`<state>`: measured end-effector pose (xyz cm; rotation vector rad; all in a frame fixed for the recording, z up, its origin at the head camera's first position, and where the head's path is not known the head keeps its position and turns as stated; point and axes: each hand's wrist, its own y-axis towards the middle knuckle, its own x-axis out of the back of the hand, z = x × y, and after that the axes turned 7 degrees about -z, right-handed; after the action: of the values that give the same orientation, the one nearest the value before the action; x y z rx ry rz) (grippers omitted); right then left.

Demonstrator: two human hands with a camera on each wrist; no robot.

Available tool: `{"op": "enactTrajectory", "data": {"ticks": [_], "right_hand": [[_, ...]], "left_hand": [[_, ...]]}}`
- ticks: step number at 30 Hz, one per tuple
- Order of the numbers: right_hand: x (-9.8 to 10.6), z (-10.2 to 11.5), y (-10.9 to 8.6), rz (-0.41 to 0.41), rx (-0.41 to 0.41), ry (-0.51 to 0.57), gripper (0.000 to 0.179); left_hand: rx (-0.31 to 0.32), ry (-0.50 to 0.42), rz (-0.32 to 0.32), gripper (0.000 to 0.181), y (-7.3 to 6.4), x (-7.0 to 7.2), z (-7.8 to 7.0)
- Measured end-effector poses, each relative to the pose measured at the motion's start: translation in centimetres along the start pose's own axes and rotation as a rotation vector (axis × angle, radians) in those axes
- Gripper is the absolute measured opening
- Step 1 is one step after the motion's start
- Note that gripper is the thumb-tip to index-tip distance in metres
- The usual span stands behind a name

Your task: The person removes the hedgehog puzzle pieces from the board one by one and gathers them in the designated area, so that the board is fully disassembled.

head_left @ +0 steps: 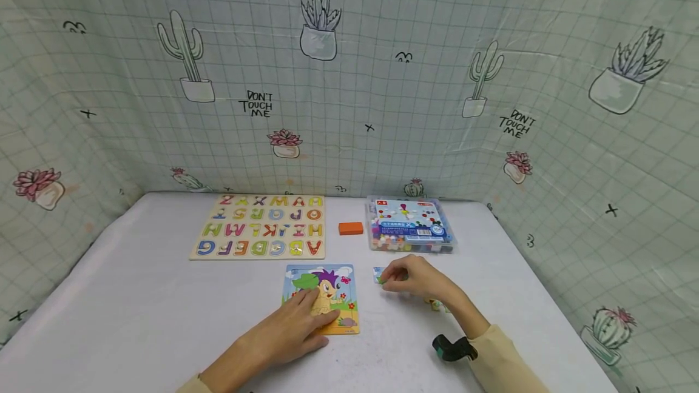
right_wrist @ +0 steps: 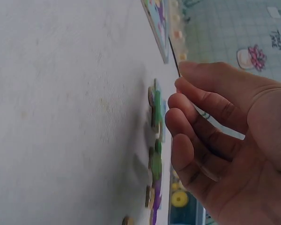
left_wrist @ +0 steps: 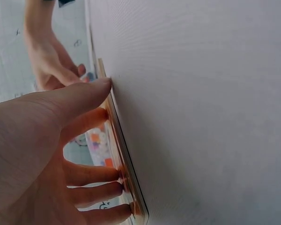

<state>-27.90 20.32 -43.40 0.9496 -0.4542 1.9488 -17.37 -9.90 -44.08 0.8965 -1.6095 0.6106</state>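
My left hand [head_left: 292, 329] rests on a square hedgehog jigsaw puzzle [head_left: 344, 272], its fingers spread over the lower left and middle of the picture. The left wrist view shows the fingertips pressing the board and the thumb [left_wrist: 91, 91] at its near edge. To the right, my right hand [head_left: 412, 276] hovers with loosely bent fingers beside a blue and green puzzle piece [head_left: 377, 274]. In the right wrist view nothing shows between those fingers, and several puzzle pieces [right_wrist: 156, 110] lie just beyond the fingertips. More pieces [head_left: 435, 305] are partly hidden under the right forearm.
A wooden alphabet board [head_left: 256, 228] lies at the back left. Beside it are an orange block [head_left: 351, 228] and a clear plastic box [head_left: 411, 224] of colourful parts. A black wrist strap [head_left: 453, 349] is at the right sleeve. A patterned curtain [head_left: 349, 90] stands behind the white table [head_left: 131, 296].
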Motion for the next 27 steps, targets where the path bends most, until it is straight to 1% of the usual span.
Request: {"op": "enactTrajectory", "data": {"ticks": [3, 7, 12, 18, 23, 27], "right_hand": [[-0.7, 1.0, 0.9, 0.016, 0.009, 0.003, 0.012], [-1.7, 2.1, 2.0, 0.028, 0.036, 0.007, 0.012], [-2.9, 3.3, 3.2, 0.043, 0.075, 0.01, 0.012], [-4.3, 4.9, 4.4, 0.061, 0.086, 0.023, 0.012], [-5.4, 5.7, 5.4, 0.058, 0.122, 0.015, 0.013], [-6.1, 6.1, 5.9, 0.057, 0.137, 0.011, 0.014]], "left_hand": [[-0.005, 0.005, 0.023, 0.052, 0.0, 0.0, -0.2], [-0.039, 0.032, 0.039, 0.055, -0.1, 0.0, -0.4], [-0.055, 0.061, 0.03, 0.057, -0.2, -0.2, -0.7], [-0.058, 0.077, 0.024, 0.059, -0.6, -0.2, -1.0], [-0.067, 0.1, 0.042, 0.06, -0.9, -0.2, -1.4], [-0.089, 0.123, 0.028, 0.057, -1.1, -0.2, -1.5]]}}
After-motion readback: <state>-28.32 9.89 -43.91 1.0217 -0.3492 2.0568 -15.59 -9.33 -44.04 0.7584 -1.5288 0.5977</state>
